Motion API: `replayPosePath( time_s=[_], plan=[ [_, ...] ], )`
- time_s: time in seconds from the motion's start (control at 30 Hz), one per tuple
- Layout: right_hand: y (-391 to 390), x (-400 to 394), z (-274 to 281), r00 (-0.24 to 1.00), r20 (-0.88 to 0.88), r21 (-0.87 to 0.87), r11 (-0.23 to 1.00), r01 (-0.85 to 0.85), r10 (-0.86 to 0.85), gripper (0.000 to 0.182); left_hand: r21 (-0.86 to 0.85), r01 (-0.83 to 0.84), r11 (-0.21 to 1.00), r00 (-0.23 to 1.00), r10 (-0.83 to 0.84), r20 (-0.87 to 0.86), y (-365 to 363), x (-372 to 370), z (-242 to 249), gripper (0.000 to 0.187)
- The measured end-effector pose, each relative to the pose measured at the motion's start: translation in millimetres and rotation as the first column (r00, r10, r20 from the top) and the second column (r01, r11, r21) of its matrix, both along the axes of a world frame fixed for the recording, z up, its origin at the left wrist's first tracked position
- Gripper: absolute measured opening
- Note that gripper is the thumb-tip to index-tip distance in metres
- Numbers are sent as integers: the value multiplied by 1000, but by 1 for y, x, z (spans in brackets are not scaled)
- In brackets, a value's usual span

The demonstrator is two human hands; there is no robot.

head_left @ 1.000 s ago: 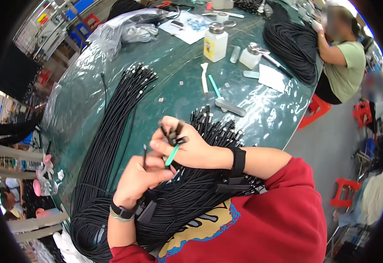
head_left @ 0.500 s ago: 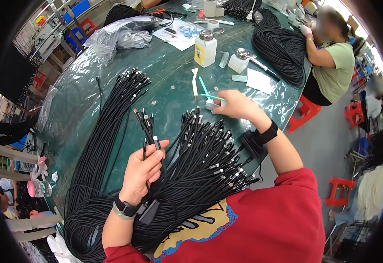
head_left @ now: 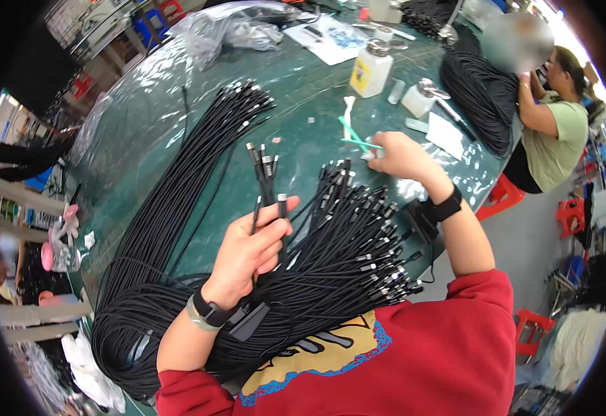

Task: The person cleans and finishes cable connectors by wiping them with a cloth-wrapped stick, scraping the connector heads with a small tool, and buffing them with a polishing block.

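Between its thumb and fingers my left hand [head_left: 251, 246] pinches a few black cables [head_left: 267, 170], their metal-tipped plugs pointing up. Under that wrist runs a large bundle of black cables [head_left: 199, 298], with many plugs [head_left: 379, 256] fanned out to the right. My right hand [head_left: 405, 158] is closed at the fingertips beside two thin green sticks [head_left: 353, 132] and a small whitish piece; what the fingers hold, I cannot make out. A white strip [head_left: 348, 114] lies just behind the sticks. Both wrists wear black bands, each with a dark box near it.
Another cable bundle [head_left: 192, 159] lies to the left on the green table [head_left: 129, 139]. Behind are pump bottles [head_left: 371, 69], [head_left: 420, 99] a white paper [head_left: 445, 135] and coiled cables [head_left: 479, 97]. A co-worker [head_left: 559, 125] sits at the right beside a red stool [head_left: 502, 196].
The view has shifted, so the table and its things appear farther right. My left hand still holds the cables, and my right hand stays by the green sticks.
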State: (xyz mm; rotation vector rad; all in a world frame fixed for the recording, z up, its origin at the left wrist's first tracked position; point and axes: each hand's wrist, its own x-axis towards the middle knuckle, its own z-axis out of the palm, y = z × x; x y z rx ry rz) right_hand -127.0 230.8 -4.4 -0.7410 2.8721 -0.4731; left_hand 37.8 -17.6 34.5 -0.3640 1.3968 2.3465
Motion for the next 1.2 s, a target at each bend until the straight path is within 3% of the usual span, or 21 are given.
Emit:
replayPosePath(
  time_s=[0.03,0.1,0.13,0.2,0.27,0.4,0.5,0.53,0.63,0.67,0.77,0.93,1.03,1.07,1.17,1.2],
  plan=[
    [-3,-1,3,1000,7,-3,1000,-22,22,33,-3,-22,1000,1000,22,7,-1,0,0,34],
    [-6,5,21,985,168,-284,954,92,-45,24,-5,0,1000,1000,0,6,-3,-1,-2,35],
    [-12,14,36,983,179,-282,956,85,-35,24,-4,16,1000,1000,-16,8,-3,-2,-3,35],
    [-32,39,63,855,506,-673,672,310,112,15,-8,5,1000,1000,-5,24,-1,-3,-3,35],
    [-57,60,64,842,458,-794,558,241,287,13,-23,3,1000,1000,-2,26,-1,-3,-3,35],
    [-90,77,50,822,438,-774,618,139,363,15,-69,4,998,999,0,54,-3,-2,-5,33],
    [-101,78,35,916,207,-816,577,-32,344,15,-53,22,998,998,-18,66,-5,-2,-6,32],
    [-101,77,33,915,212,-815,579,-29,344,15,-43,35,998,997,-32,73,-6,-2,-6,31],
    [-102,74,42,824,473,-819,501,281,312,16,-15,13,1000,997,-12,71,-3,-4,-4,30],
    [-102,75,41,824,473,-820,499,281,312,16,-4,3,1000,998,-3,64,-3,-4,-3,29],
    [-98,81,40,912,284,-810,583,64,295,15,-34,12,999,998,-10,70,-5,-4,-2,28],
    [-100,79,39,844,435,-836,489,249,313,13,-50,10,999,998,-7,65,0,-3,-3,27],
    [-99,82,29,959,109,-811,582,-66,261,11,-66,10,998,997,-5,77,-4,-3,-6,28],
    [-98,82,30,959,111,-810,583,-65,260,11,-70,9,998,996,-3,87,-4,-3,-7,29],
    [-100,79,37,858,409,-850,471,234,311,10,-65,15,998,997,-11,73,-2,-3,-4,27],
    [-99,79,37,859,407,-851,470,233,311,10,-65,18,998,998,-13,64,-1,-4,-3,26]
  ],
)
